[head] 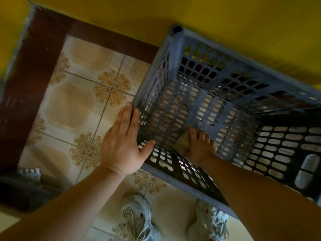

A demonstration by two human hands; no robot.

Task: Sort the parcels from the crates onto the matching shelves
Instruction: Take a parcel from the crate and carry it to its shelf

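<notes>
A blue perforated plastic crate (175,54) stands on the tiled floor against a yellow wall. My left hand (124,138) lies flat with straight fingers against the crate's near-left corner. Down inside the crate, my right hand (199,145) reaches to the bottom, its fingers curled over a small brown parcel (182,142). Most of the parcel is hidden under the hand. I see nothing else in the crate.
Patterned beige floor tiles (73,105) spread to the left, edged by a dark red skirting (34,66). My white shoes (137,218) stand just in front of the crate. A dark object (22,186) lies at the lower left.
</notes>
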